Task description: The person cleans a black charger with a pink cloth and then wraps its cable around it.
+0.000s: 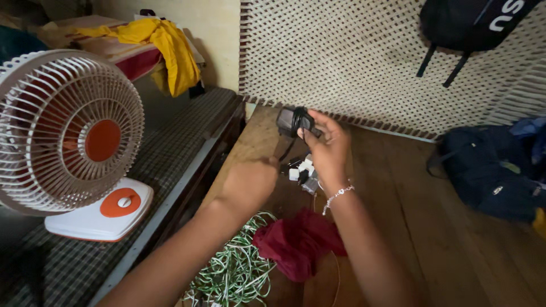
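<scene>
My right hand [329, 149] is raised over a wooden table [409, 227] and grips a black adapter block [289, 120] with its black cable wound around it. A beaded bracelet circles that wrist. My left hand [250, 182] is closed in a fist just below and left, seemingly on the black cable [286, 150] that hangs from the adapter. Beneath the hands lie several small white and black plugs [301, 169].
A tangle of green and white wire [236, 273] and a dark red cloth [298, 241] lie near me. A white and orange table fan [71, 136] stands left on a checked mat. A woven lattice panel [369, 57] rises behind; dark bags [492, 170] sit at right.
</scene>
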